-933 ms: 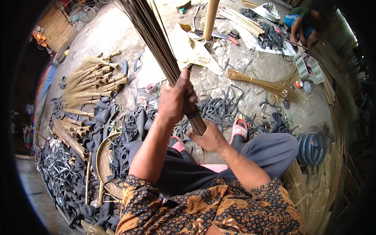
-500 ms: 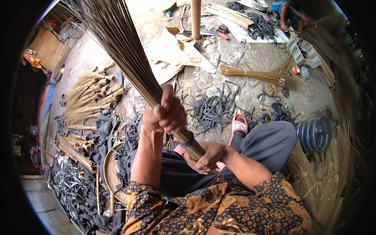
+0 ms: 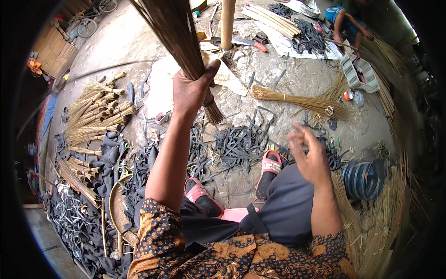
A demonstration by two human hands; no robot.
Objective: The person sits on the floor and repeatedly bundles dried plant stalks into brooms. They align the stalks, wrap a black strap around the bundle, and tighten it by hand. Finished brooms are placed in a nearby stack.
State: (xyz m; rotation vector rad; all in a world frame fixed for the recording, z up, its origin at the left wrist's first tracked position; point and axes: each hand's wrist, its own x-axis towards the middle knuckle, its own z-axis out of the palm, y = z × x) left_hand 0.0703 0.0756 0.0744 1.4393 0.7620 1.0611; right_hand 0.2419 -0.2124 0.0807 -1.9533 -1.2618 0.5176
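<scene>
One stick bundle [image 3: 179,42] is being gripped by the left hand [image 3: 190,90]; the right hand [image 3: 309,156] is hovering, fingers loosely spread, holding nothing.

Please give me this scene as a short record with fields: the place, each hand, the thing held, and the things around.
place: concrete floor of a workshop, person seated
left hand: closed around a bundle of dark broom sticks, near its lower end
right hand: open, holding nothing, above the knee
feet: pink sandals
floor ahead: black rubber strips; a pale tied stick bundle
floor left: finished small brooms
right side: coil of black rubber
background: wooden post; another person seated
</scene>
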